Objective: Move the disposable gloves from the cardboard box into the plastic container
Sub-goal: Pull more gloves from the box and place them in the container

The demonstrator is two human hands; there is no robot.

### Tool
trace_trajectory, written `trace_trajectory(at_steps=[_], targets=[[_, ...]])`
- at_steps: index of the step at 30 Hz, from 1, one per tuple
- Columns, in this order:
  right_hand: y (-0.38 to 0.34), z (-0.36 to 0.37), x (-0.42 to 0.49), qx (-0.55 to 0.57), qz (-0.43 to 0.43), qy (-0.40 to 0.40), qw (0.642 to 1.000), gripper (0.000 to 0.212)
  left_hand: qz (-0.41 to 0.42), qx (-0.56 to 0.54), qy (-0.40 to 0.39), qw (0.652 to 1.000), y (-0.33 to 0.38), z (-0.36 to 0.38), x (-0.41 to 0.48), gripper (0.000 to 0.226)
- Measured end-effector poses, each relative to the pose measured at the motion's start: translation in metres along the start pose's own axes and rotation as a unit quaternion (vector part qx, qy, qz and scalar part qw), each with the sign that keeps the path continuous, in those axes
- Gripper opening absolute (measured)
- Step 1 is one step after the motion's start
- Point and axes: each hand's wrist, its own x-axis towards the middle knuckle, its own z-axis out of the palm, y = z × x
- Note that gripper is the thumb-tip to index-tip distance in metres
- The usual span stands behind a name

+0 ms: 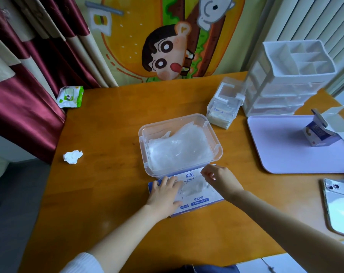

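Mid-transfer: left hand (pixel 163 194) flat, pinning the cardboard box (pixel 200 201), right hand (pixel 218 179) pinching gloves (pixel 193 188) at its opening. Next they need lifting into the part-filled plastic container (pixel 140 133).

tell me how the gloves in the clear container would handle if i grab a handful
Probably floppy: the gloves lie as a crumpled, see-through film heap in the plastic container. Likely very light, and thin layers may slide apart, so a grab could lift a trailing clump.
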Motion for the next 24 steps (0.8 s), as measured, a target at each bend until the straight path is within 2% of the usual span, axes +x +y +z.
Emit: trace_trajectory(at_steps=[4, 5, 7, 9, 15, 21, 24], targets=[[-0.012, 0.008, -0.005, -0.025, 0.003, -0.090, 0.996, 0.049, -0.002, 0.012, -0.005, 1.000, 0.001, -0.001, -0.001, 0.063], [-0.014, 0.011, -0.004, -0.040, 0.004, -0.104, 0.994, 0.048, -0.002, 0.012, -0.006, 1.000, 0.001, -0.002, -0.001, 0.063], [-0.018, 0.012, 0.000, -0.063, 0.003, -0.100, 0.993, 0.029, -0.003, 0.006, -0.006, 1.000, 0.001, -0.002, -0.001, 0.063], [-0.020, 0.008, 0.002, -0.051, 0.008, -0.068, 0.996, 0.020, -0.003, -0.002, -0.008, 1.000, 0.002, -0.003, -0.002, 0.063], [-0.017, -0.020, 0.001, -0.001, -0.021, 0.032, 0.999, 0.018, -0.001, 0.012, -0.017, 1.000, 0.002, -0.003, -0.003, 0.064], [-0.035, -0.065, 0.009, 0.065, -0.028, 0.169, 0.983, 0.014, 0.008, 0.015, -0.024, 1.000, 0.003, -0.004, -0.001, 0.061], [-0.040, -0.081, 0.017, 0.064, -0.027, 0.190, 0.979, 0.016, 0.018, 0.012, -0.043, 0.999, 0.003, -0.009, -0.002, 0.061]])
